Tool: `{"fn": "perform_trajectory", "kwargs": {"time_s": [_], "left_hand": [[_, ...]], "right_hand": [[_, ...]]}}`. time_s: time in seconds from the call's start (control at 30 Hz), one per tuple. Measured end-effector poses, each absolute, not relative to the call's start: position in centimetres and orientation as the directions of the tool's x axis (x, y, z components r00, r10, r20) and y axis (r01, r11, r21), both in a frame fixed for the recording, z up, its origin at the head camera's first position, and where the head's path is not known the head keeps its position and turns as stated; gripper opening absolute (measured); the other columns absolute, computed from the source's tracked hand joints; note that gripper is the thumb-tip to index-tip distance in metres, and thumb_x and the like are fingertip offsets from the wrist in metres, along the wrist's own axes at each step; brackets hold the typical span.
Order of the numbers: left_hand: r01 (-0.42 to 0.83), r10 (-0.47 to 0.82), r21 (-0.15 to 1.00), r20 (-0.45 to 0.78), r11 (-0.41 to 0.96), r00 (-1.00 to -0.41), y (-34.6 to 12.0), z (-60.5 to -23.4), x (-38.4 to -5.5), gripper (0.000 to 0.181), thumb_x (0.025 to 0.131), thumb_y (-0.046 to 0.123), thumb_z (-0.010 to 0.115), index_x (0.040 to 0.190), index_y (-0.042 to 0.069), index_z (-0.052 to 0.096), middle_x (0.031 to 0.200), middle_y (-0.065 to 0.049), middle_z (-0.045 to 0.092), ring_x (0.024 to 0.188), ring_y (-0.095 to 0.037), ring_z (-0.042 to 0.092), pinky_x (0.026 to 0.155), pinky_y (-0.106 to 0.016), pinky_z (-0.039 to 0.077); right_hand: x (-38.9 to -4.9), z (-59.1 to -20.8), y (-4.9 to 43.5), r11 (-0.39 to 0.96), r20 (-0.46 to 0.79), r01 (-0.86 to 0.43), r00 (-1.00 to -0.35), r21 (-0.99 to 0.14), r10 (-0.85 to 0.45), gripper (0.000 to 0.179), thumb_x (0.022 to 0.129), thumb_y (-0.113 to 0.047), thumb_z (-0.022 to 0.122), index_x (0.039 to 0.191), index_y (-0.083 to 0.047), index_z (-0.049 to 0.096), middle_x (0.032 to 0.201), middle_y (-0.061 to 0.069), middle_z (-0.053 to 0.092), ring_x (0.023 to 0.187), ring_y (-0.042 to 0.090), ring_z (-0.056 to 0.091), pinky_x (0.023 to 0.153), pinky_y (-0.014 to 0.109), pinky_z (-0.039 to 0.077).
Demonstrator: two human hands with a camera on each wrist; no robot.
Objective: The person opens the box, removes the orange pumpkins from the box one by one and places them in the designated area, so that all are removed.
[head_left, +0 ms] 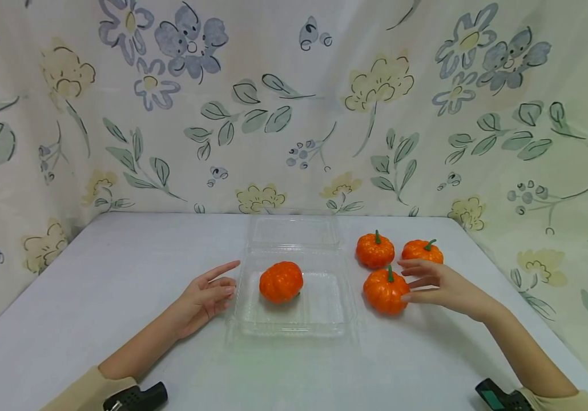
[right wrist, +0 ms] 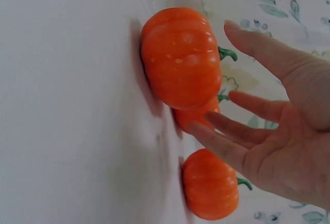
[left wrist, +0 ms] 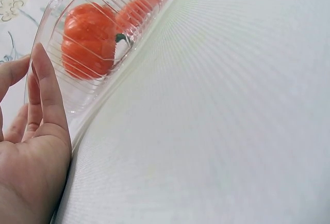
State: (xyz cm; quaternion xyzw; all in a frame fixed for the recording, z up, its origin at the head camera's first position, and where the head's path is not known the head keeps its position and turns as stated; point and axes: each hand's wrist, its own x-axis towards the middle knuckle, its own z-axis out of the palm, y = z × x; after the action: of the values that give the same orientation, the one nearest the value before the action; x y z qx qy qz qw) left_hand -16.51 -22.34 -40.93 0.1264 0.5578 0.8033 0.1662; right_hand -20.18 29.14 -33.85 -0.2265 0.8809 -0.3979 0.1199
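A clear plastic clamshell box (head_left: 325,297) lies with its lid folded back on the white table, and one small orange pumpkin (head_left: 281,282) rests on its side in the left part. My left hand (head_left: 204,302) is at the box's left edge, fingers extended; in the left wrist view its fingertips are close to the clear wall (left wrist: 77,97). To the right of the box stand three more pumpkins: the nearest (head_left: 385,292), one behind it (head_left: 375,250), and another (head_left: 422,251). My right hand (head_left: 445,288) reaches beside the nearest pumpkin with spread fingers, not gripping it.
The white table (head_left: 119,274) reaches back to a floral curtain (head_left: 294,114). The box's lid (head_left: 294,231) lies toward the curtain. Dark devices are strapped to both wrists, one on the left (head_left: 137,397) and one on the right (head_left: 502,395).
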Motion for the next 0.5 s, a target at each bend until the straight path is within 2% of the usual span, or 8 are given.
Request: {"fn": "perform_trajectory", "kwargs": {"time_s": [0.03, 0.23, 0.5], "left_hand": [[-0.126, 0.410, 0.937, 0.020, -0.326, -0.912, -22.4, -40.9, -16.5, 0.051, 0.106, -0.001, 0.055, 0.153, 0.020, 0.051, 0.109, 0.003, 0.067, 0.090, -0.006, 0.067, 0.084, -0.019, 0.059], [-0.124, 0.414, 0.936, 0.025, -0.329, -0.910, -22.4, -41.0, -16.6, 0.052, 0.106, -0.001, 0.055, 0.154, 0.020, 0.051, 0.109, 0.003, 0.066, 0.090, -0.006, 0.067, 0.084, -0.018, 0.059], [-0.128, 0.410, 0.938, 0.017, -0.322, -0.912, -22.4, -40.9, -16.5, 0.052, 0.107, -0.001, 0.055, 0.155, 0.019, 0.049, 0.110, 0.002, 0.066, 0.090, -0.006, 0.067, 0.084, -0.019, 0.059]], "right_hand": [[-20.2, -33.7, 29.3, 0.587, -0.034, -0.301, -0.871, -0.751, -0.490, 0.067, 0.096, -0.019, 0.078, 0.152, 0.004, 0.048, 0.143, 0.028, 0.059, 0.120, 0.039, 0.067, 0.090, 0.041, 0.063], [-20.0, -32.8, 29.7, 0.601, -0.008, -0.320, -0.878, -0.732, -0.478, 0.062, 0.097, -0.020, 0.078, 0.149, 0.002, 0.053, 0.144, 0.029, 0.060, 0.119, 0.040, 0.067, 0.088, 0.024, 0.059], [-19.5, -32.0, 29.4, 0.602, 0.043, -0.353, -0.883, -0.717, -0.467, 0.054, 0.098, -0.019, 0.077, 0.146, -0.002, 0.057, 0.140, 0.026, 0.063, 0.118, 0.041, 0.068, 0.086, 0.023, 0.059]]}}
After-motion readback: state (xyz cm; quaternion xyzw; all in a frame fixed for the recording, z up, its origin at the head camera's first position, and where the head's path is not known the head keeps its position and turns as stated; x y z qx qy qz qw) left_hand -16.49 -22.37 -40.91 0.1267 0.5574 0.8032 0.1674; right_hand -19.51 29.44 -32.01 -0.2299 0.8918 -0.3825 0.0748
